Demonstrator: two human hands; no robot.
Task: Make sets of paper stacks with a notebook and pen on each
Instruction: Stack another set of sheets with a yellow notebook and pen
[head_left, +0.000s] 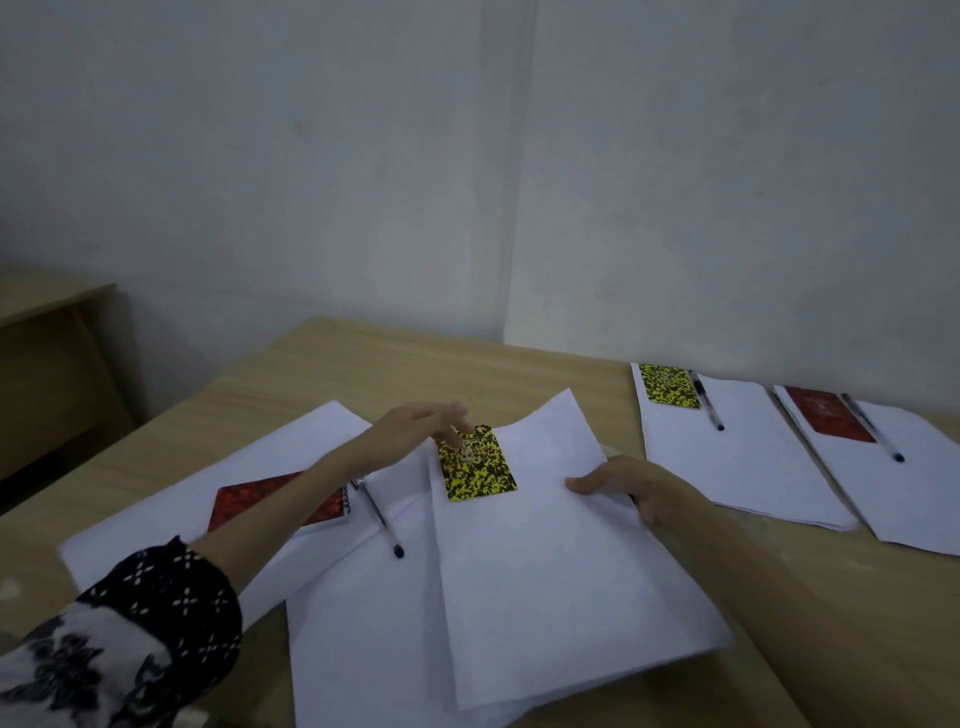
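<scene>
From the head camera, four paper stacks lie on the wooden table (363, 364). At the far right, one paper stack (914, 483) carries a red notebook (831, 421) with a pen (875, 427) lying beside it, and the stack next to it (748, 457) carries a yellow notebook (669, 391) and its own pen (707, 402); both sets look complete. At the left, a third stack (171, 514) has a red spiral notebook (270, 499) and a pen (382, 517), partly crossed by the forearm, so that one looks done too. The middle stack (561, 587), its sheets fanned and uneven, bears a yellow notebook (478, 465) near its top left corner, but no pen shows on it. The left hand (415, 434) hovers over that notebook's top edge; it is blurred, the fingers seem loosely extended, and I cannot tell whether they pinch anything. The right hand (634, 491) rests at the stack's right edge, thumb on top of the sheets and fingers curled under, grasping the paper. Judging from this, the fourth set lacks only its pen and perhaps a squaring of the sheets.
</scene>
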